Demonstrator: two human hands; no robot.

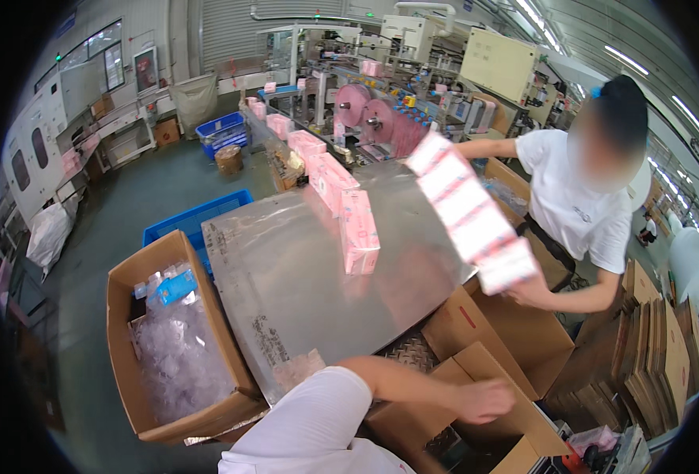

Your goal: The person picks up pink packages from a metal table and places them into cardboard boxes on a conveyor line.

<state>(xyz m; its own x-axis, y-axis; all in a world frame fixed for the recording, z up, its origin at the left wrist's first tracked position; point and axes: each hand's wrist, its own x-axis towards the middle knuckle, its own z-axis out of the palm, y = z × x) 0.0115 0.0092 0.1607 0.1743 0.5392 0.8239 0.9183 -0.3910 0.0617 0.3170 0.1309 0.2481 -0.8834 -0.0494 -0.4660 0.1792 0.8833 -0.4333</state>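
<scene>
My left arm, in a white sleeve, reaches from the lower edge across to the right. My left hand (485,400) is over an open cardboard carton (464,365), near its flap. Its fingers look curled together; what they hold, if anything, is hidden. My right hand does not show. Across the metal table (286,276), a co-worker in a white shirt and dark cap holds a long row of pink-and-white packs (472,213) between both hands, tilted and blurred by motion. More pink packs (359,231) stand in a line on the table.
At the left, a carton (120,332) holds clear plastic film, beside a blue crate (199,213). A conveyor (266,138) carrying packs leads to the table from a machine with pink film rolls (379,122). Flattened cartons (642,355) stand stacked at the right.
</scene>
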